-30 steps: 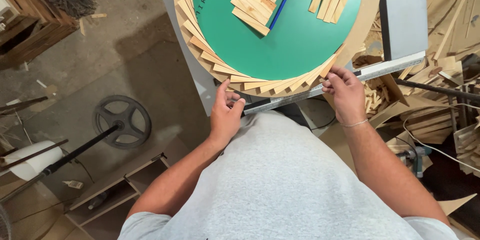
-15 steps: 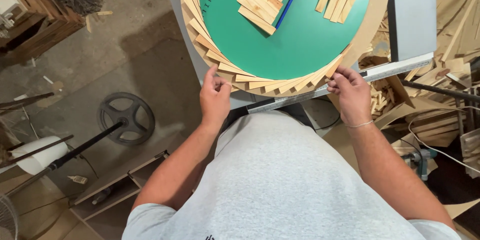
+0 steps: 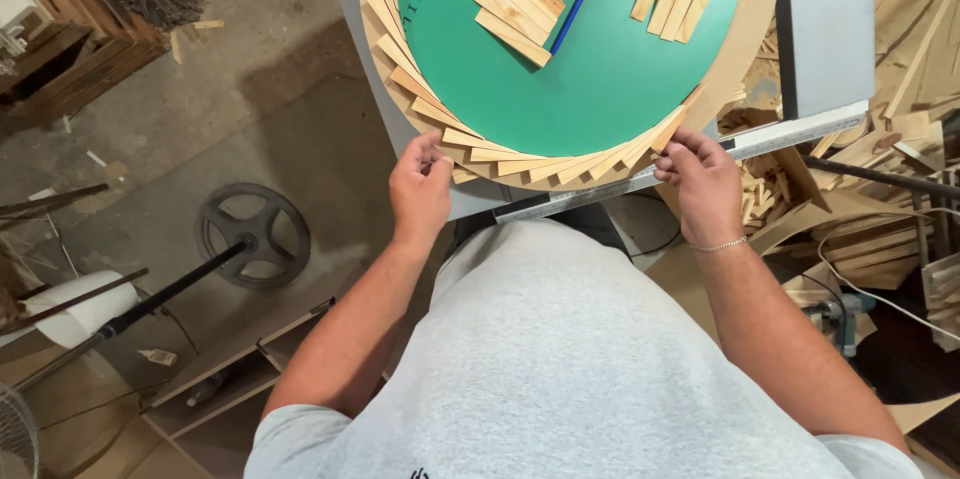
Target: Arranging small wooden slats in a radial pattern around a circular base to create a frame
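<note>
Wooden slats around green disc, pinched by both hands.

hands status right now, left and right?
Left hand: fingers pinched on a wooden slat at the disc's edge.
Right hand: fingertips on a slat of the ring, not clearly gripping.

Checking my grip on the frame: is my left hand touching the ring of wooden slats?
Touching: the head view shows left hand fingertips on the wooden slats.

Green round board, pale wood slats, blue pencil.
</note>
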